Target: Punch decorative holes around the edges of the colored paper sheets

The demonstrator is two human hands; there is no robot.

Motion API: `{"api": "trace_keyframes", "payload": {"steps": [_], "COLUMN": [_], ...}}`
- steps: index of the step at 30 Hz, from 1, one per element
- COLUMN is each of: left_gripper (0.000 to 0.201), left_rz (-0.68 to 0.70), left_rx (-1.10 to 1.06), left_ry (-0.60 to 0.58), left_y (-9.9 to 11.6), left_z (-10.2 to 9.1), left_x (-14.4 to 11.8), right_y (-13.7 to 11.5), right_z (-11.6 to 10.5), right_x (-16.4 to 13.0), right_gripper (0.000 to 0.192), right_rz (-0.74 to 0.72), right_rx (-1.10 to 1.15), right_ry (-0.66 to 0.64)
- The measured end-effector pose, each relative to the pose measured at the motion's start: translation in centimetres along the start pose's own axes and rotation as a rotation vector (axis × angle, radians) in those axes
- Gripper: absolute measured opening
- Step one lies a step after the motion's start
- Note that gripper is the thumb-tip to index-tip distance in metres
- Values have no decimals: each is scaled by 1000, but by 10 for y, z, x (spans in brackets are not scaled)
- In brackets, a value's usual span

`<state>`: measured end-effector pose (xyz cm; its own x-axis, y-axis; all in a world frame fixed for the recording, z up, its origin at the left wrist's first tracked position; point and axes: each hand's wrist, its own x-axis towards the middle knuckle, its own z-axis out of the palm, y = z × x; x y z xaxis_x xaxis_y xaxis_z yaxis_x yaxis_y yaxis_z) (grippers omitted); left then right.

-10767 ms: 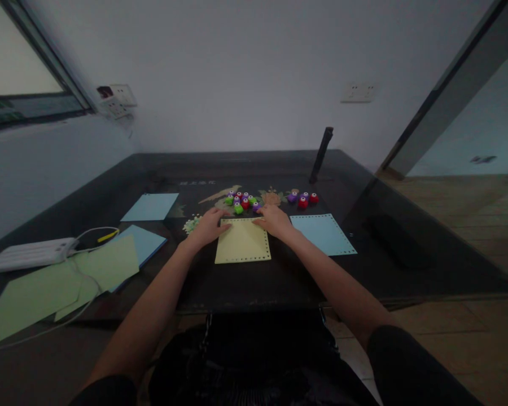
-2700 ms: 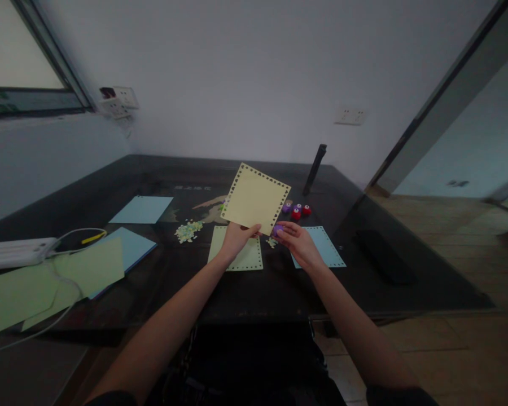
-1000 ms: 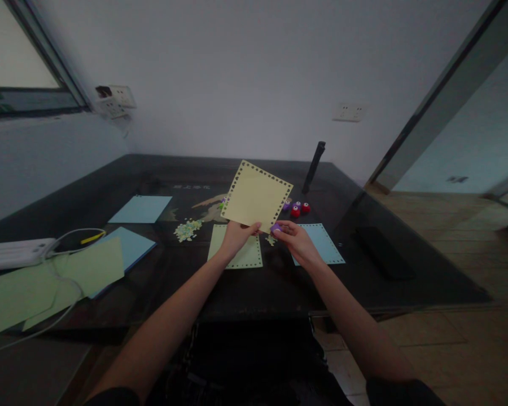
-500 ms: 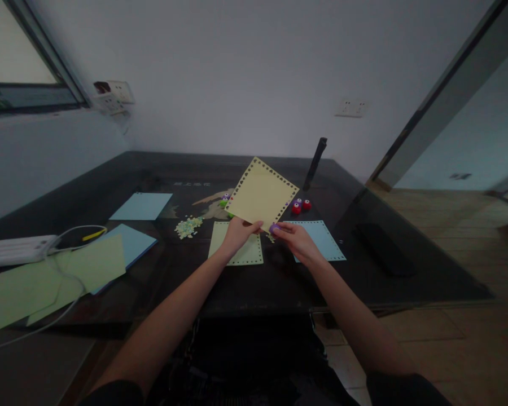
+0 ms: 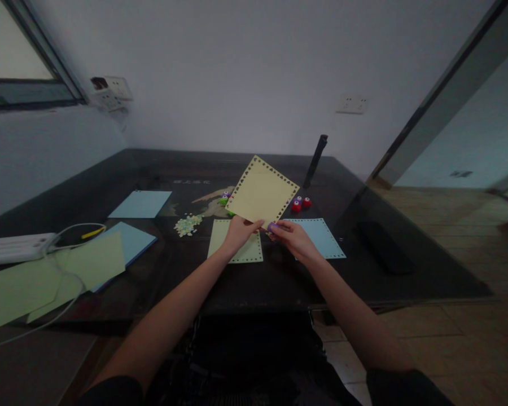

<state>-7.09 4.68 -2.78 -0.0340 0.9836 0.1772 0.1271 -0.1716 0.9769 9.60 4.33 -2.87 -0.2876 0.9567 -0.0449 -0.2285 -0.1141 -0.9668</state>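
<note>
A yellow sheet of paper, with small shapes punched along its edges, is held up tilted above the table. My left hand pinches its lower edge. In my right hand is a small purple craft punch, held at the sheet's bottom corner. Whether the paper sits inside its slot cannot be made out. Below lie another punched yellow sheet and a punched blue sheet, the first partly covered by my left hand.
Red and purple punches stand behind the blue sheet; a green one shows left of the raised paper. Paper bits form a pile. At left are plain sheets, a power strip and a cable. A black phone-like slab lies right.
The purple punch has shifted slightly left, closer onto the corner of the held sheet. My left hand keeps its grip, and the view has tipped a little.
</note>
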Motion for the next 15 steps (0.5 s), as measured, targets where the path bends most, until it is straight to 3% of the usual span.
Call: {"api": "trace_keyframes", "payload": {"steps": [15], "left_gripper": [30], "left_rz": [22], "left_rx": [32], "left_ry": [39], "left_y": [-7], "left_z": [2], "left_x": [1], "right_y": [4], "right_z": [0], "right_x": [2], "right_gripper": [26], "right_rz": [6], "right_rx": [0], "right_ry": [14]}}
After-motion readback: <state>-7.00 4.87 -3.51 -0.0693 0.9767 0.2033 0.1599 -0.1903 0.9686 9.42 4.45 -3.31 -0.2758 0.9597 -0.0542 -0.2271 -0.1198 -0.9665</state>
